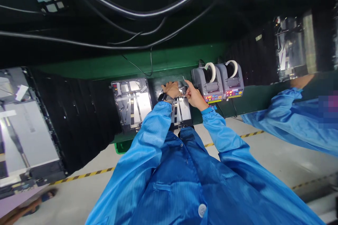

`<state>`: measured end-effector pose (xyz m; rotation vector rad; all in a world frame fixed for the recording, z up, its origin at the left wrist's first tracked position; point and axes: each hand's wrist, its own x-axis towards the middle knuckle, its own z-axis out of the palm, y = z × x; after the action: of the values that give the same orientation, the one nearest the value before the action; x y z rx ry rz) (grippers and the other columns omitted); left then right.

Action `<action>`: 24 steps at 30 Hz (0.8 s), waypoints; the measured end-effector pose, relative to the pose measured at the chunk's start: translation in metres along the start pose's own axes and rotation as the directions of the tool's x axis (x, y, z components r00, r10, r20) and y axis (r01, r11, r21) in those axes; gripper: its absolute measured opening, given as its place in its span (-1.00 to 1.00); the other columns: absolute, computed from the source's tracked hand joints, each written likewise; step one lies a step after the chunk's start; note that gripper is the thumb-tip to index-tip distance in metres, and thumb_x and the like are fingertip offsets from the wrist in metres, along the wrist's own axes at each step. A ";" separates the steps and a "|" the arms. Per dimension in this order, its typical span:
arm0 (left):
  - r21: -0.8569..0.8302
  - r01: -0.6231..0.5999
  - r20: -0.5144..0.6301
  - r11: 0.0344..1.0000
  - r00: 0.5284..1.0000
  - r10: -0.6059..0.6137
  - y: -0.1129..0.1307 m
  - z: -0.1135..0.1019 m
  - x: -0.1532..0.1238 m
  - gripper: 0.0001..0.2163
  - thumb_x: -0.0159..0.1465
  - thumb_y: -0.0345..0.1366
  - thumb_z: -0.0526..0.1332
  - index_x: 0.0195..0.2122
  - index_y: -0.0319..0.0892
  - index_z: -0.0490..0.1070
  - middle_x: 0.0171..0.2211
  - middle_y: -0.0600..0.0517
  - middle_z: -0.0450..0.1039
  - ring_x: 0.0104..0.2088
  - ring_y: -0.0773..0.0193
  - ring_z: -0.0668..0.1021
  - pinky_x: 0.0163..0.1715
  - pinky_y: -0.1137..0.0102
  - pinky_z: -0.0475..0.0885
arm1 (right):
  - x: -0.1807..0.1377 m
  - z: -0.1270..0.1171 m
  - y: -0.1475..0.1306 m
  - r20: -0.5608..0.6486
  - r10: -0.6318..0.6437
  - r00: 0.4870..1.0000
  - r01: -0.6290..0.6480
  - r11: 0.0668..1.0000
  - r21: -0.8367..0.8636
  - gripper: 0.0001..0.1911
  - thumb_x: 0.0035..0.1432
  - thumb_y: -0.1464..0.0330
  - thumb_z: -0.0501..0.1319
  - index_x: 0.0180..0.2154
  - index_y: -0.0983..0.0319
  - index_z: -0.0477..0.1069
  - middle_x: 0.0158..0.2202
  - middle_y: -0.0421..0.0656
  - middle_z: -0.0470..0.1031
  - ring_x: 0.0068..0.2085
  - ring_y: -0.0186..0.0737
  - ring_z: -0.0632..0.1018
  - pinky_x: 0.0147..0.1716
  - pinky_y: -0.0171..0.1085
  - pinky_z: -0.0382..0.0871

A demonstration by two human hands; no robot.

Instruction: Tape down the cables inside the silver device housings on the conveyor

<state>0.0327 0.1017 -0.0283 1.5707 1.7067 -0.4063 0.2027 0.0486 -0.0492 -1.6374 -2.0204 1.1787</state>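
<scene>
My left hand [172,89], with a dark watch [166,97] at its wrist, lies spread over the upper part of a flat, silver-and-black device panel [182,110]. My right hand [194,97] is closed at the panel's upper right corner, close beside the left. A slim, light-coloured tool [184,78] sticks up from its fingers, and its exact kind is too small to make out. What lies beneath my left palm is hidden.
A second panel [132,103] lies to the left. Two grey tape dispensers [208,84] stand at right, near my right hand. Black cables [137,15] hang across the top. A co-worker's blue sleeve [280,109] reaches in from the right. A green bin [123,147] is below the bench.
</scene>
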 end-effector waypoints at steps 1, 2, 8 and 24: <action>0.004 0.002 0.001 1.000 1.000 -0.002 0.000 0.000 0.000 -0.34 0.00 0.03 0.53 0.12 0.06 0.43 0.28 -0.10 0.40 0.28 -0.11 0.40 0.25 -0.01 0.19 | -0.001 -0.001 -0.001 -0.004 0.002 1.000 -0.002 1.000 0.006 -0.09 0.13 0.55 0.16 0.48 0.19 0.00 -0.31 -0.23 0.47 -0.34 -0.22 0.50 -0.20 -0.24 0.45; 0.007 0.002 0.002 1.000 1.000 -0.002 0.000 0.000 0.000 -0.34 0.00 0.04 0.53 0.12 0.06 0.43 0.28 -0.10 0.40 0.28 -0.12 0.40 0.25 -0.01 0.19 | -0.001 -0.001 -0.001 -0.008 0.003 1.000 -0.003 1.000 0.009 -0.09 0.13 0.56 0.16 0.48 0.20 0.01 -0.31 -0.24 0.47 -0.34 -0.23 0.50 -0.19 -0.24 0.45; 0.008 -0.006 -0.016 1.000 1.000 0.006 -0.001 0.003 0.002 -0.33 0.00 0.05 0.53 0.14 0.05 0.44 0.28 -0.13 0.40 0.28 -0.16 0.40 0.25 -0.03 0.19 | 0.001 0.000 -0.002 0.008 0.010 1.000 -0.010 1.000 -0.015 -0.11 0.13 0.54 0.16 0.47 0.22 0.03 -0.31 -0.20 0.49 -0.34 -0.21 0.50 -0.19 -0.22 0.46; 0.014 -0.040 -0.028 0.999 0.999 0.041 -0.004 0.006 0.005 -0.33 0.00 0.10 0.52 0.12 0.05 0.44 0.26 -0.15 0.42 0.27 -0.16 0.41 0.27 -0.07 0.20 | 0.002 -0.001 -0.014 0.022 0.052 0.998 -0.046 0.974 -0.220 -0.07 0.16 0.55 0.18 0.51 0.22 -0.05 -0.18 -0.05 0.60 -0.21 -0.03 0.60 -0.13 -0.13 0.50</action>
<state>0.0313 0.1006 -0.0366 1.6252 1.6934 -0.3781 0.1929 0.0501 -0.0385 -1.7908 -2.2075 1.0299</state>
